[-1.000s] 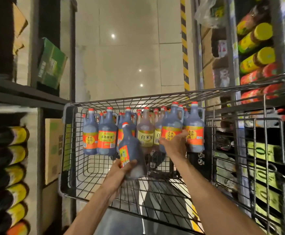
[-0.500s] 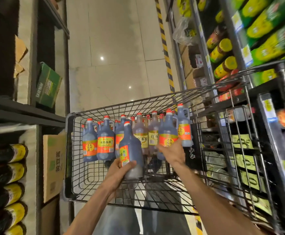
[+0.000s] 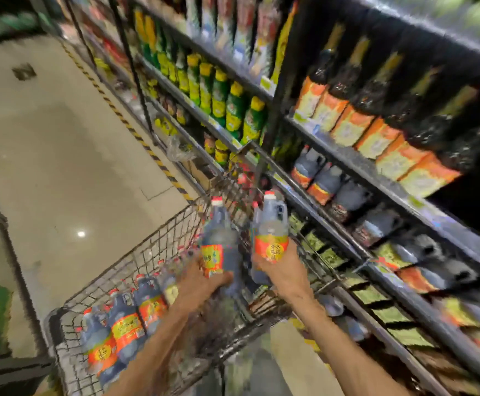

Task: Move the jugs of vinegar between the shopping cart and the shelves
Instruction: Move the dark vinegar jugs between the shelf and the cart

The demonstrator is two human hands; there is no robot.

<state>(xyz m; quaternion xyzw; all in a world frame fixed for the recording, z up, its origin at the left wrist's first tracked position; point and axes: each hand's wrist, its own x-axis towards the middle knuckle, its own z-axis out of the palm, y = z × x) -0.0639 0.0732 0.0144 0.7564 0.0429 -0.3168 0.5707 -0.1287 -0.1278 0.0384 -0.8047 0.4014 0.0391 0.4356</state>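
Two vinegar jugs are up in the air over the shopping cart (image 3: 136, 261), one per hand. The left jug (image 3: 221, 241) sits dead center, dark liquid, red cap, orange-and-yellow label turned a bit to the left; the left hand (image 3: 201, 284) is wrapped around its lower body with the thumb across the front. Right next to it at about 3 o'clock is the right jug (image 3: 271, 238), handle near the neck, orange label facing the camera, with the right hand (image 3: 286, 274) curled around its bottom half. The two jugs look just beside each other, can't tell if they touch.

Down at 7 o'clock the cart still has a bunch more jugs (image 3: 124, 327) of the same kind standing in a cluster against its far wall. Whole picture is pretty smeared, so the label text isn't readable.

Out at 3 o'clock the shelves (image 3: 356, 170) run diagonally, and there's a row of matching jugs on the shelf (image 3: 321, 181) at roughly 2 o'clock from the hands. Above that, dark bottles with orange labels (image 3: 356, 121); further up at 12 o'clock, green-and-yellow bottles (image 3: 221, 101). The tiled floor (image 3: 61, 155) fills 10 o'clock.
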